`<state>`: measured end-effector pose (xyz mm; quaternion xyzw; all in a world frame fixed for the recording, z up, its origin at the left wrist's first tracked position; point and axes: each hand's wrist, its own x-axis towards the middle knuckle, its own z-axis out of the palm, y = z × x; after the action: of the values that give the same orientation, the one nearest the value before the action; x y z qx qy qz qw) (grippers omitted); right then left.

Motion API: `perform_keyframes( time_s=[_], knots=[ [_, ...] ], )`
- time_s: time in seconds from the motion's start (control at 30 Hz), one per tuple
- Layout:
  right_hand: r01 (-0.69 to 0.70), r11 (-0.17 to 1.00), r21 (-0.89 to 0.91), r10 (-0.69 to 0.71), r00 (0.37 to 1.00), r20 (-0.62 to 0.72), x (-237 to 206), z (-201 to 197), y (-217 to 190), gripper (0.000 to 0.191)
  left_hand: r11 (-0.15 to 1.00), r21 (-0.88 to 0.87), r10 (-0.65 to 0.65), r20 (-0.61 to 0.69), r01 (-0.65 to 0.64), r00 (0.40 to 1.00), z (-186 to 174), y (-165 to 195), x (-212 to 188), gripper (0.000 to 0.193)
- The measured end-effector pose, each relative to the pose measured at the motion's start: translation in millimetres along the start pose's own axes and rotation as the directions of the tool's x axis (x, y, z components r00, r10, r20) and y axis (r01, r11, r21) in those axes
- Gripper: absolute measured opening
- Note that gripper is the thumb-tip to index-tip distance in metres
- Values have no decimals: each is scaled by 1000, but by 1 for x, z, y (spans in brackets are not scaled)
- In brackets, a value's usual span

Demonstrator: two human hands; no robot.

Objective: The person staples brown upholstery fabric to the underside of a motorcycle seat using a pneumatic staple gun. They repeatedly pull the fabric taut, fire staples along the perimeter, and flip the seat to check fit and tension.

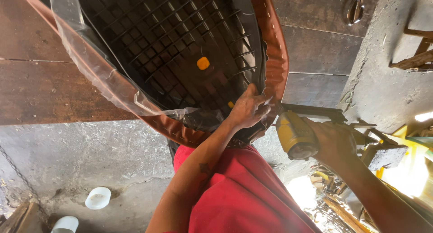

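A black ribbed plastic seat base (pixel 180 43) lies upside down on a dark wooden bench (pixel 40 79). A brown leather-like cover (pixel 275 57) wraps around its rim, with clear plastic film (pixel 90 57) over one side. My left hand (pixel 247 109) presses the cover's edge against the base rim at the near end. My right hand (pixel 331 140) grips a yellow staple gun (pixel 295 134), whose nose points at the rim right beside my left fingers. An orange spot (pixel 203 63) shows inside the base.
A pair of metal scissors (pixel 354 5) lies at the bench's far right. Two white cups (pixel 98 198) sit on the concrete floor at lower left. Wooden scraps and debris (pixel 333 197) lie at lower right. My red shirt (pixel 243 192) fills the bottom.
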<state>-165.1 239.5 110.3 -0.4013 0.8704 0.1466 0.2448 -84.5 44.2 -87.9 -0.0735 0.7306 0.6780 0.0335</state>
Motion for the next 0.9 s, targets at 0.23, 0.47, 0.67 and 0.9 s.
perform_keyframes(
  time_s=[0.23,0.47,0.67,0.9],
  knots=[
    [-158,986,-50,164,975,153,23,-19,-25,90,1000,-16,22,-28,-23,999,-3,-3,0,23],
    [-244,956,-161,280,923,265,24,-7,-29,81,1000,-6,-31,-3,31,1000,-2,-3,0,21],
    [31,988,153,-16,995,-98,-6,1,-10,97,995,-4,100,-73,-100,992,-5,-4,-1,23],
    [-113,992,49,111,993,44,-7,4,-14,90,1000,-7,-15,7,15,1000,-6,0,-2,25]
  ],
)
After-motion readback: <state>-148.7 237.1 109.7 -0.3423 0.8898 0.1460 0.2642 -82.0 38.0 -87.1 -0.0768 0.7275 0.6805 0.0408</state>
